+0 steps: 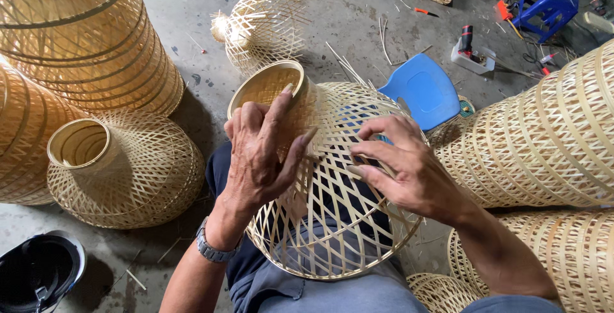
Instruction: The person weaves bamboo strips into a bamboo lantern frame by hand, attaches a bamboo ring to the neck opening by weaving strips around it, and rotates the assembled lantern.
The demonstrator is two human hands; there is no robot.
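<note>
Weaving step, judging by grip. Left hand (259,153) clamped around neck of bamboo shade (326,178) resting on lap; right hand (403,166) fingers spread, pressing lattice strips. Next: likely tucking 1 loose strip.

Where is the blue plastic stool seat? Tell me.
In the head view, the blue stool seat lies on the concrete floor, right of centre, just beyond the woven bamboo shade under both hands.
</note>
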